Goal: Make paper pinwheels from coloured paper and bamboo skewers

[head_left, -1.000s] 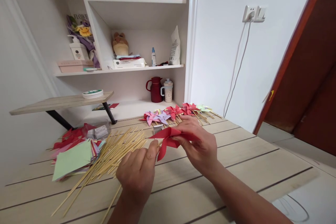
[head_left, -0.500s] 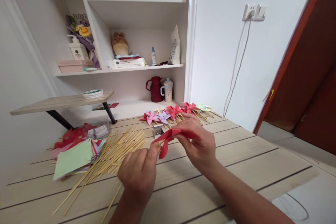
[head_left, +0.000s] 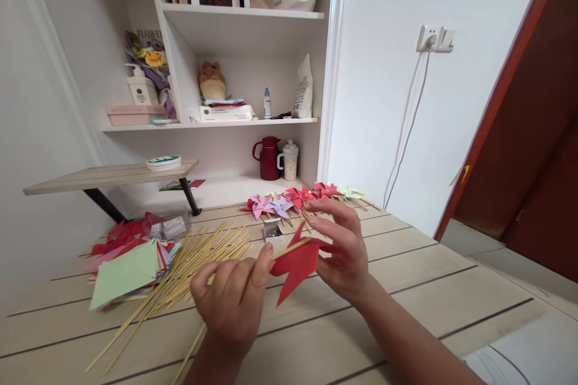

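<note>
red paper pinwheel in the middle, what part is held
Left hand grips its thin tan wooden stick; right hand is at the red paper blades, hold unclear.

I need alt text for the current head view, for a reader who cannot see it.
A person's left grip holds the stick of a red paper pinwheel above a slatted table, with the right grip at its paper. Loose sticks and colored sheets lie to the left; more pinwheels lie behind.

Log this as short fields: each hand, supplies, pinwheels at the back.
Left hand: closed on a wooden stick
Right hand: at the red paper pinwheel; grip partly hidden
Table, left: stick pile, coloured paper sheets
Beyond hands: small open box with metal pieces inside
Table back: finished pinwheels, including red, pink, purple, pale green
</note>
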`<state>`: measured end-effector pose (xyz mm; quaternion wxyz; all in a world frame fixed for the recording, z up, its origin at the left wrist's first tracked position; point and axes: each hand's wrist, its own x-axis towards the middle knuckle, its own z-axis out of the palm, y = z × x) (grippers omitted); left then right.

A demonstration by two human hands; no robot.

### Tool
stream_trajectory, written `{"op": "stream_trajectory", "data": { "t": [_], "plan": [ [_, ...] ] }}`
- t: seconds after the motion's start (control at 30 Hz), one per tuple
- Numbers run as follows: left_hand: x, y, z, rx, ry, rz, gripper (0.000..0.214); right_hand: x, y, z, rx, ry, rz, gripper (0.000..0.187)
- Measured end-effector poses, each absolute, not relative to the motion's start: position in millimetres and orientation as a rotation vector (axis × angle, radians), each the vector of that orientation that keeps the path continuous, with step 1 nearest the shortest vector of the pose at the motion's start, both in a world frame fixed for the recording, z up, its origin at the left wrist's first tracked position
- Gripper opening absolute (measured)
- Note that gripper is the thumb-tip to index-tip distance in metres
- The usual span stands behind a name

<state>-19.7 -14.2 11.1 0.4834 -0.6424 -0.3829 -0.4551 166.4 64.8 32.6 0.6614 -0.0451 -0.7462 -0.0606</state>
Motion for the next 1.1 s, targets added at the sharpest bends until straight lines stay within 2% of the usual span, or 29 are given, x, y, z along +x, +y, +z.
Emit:
{"op": "stream_trajectory", "data": {
  "t": [0.13, 0.43, 0.7, 1.1],
  "plan": [
    [-20.0, -13.4, 13.5, -1.562, -0.928, -1.099, 0.020, 167.1, 64.0, 33.7, -0.113, -1.689, -0.168, 0.066],
    [-19.4, -11.0, 12.2, -1.569, -0.936, -1.061, 0.018, 169.4, 59.7, 38.8, -0.185, -1.630, -0.243, 0.034],
    [-19.6, -9.5, 13.1, -1.557, -0.943, -1.057, 0.016, 168.5, 61.3, 39.2, -0.176, -1.665, -0.236, 0.037],
    [-17.3, -9.6, 14.3, -1.560, -0.969, -1.053, 0.014, 165.7, 57.1, 39.9, -0.235, -1.649, -0.272, 0.026]
  ]
}}
